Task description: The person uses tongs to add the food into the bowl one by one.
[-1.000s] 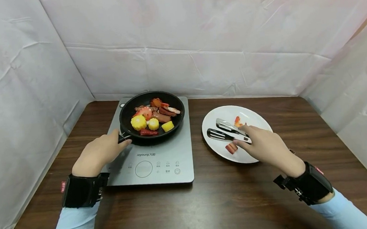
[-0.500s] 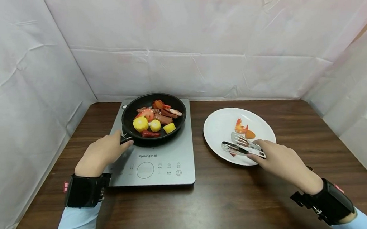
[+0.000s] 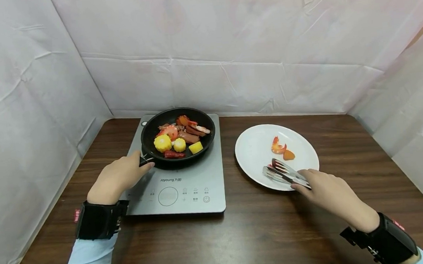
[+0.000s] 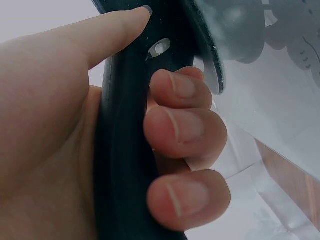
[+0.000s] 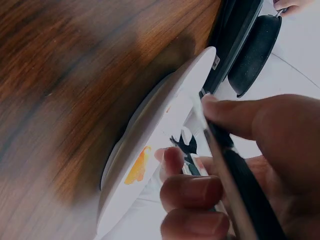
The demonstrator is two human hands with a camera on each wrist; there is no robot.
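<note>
A: Since a second ago your right hand (image 3: 325, 187) has drawn the tongs (image 3: 283, 172) back from the middle of the white plate (image 3: 253, 145) to its near rim, and the red piece they were over no longer shows. Your left hand (image 3: 116, 179) has not shifted.

B: What does the head view give?

A: The black pan (image 3: 177, 135) sits on the grey cooker (image 3: 186, 188), full of corn (image 3: 162, 143) and sausage pieces. A shrimp (image 3: 277, 145) and an orange chunk (image 3: 288, 155) lie on the plate. The surface (image 3: 242, 237) is dark wood.

B: And the left wrist?

A: Your fingers (image 4: 185, 125) are wrapped round the pan handle (image 4: 122, 145), thumb along the top. Keep that firm so the pan doesn't turn.

B: Right wrist?

A: Thumb and curled fingers (image 5: 192, 192) pinch the tongs (image 5: 225, 165) at the plate's (image 5: 165, 115) edge. Whether the blades hold anything I cannot tell. I'd say lift the tips clear of the rim before swinging across.
</note>
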